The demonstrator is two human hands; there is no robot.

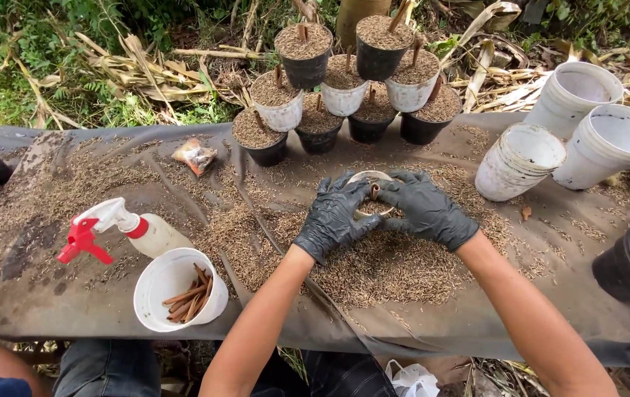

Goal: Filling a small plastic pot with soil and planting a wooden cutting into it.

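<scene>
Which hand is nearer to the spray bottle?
Left. The left hand is right of the spray bottle, across the husk-strewn cloth; the right hand is farther right, beyond the left.

I see both hands gloved: left hand (332,217) and right hand (427,209) in black, thin, slightly glossy disposable gloves, wrinkled at the knuckles, cuffs ending at the wrists. Forearms bare, no sleeves, no watch or bands. At the bottom edge, dark striped fabric and grey-blue trousers on my operator's legs.
</scene>
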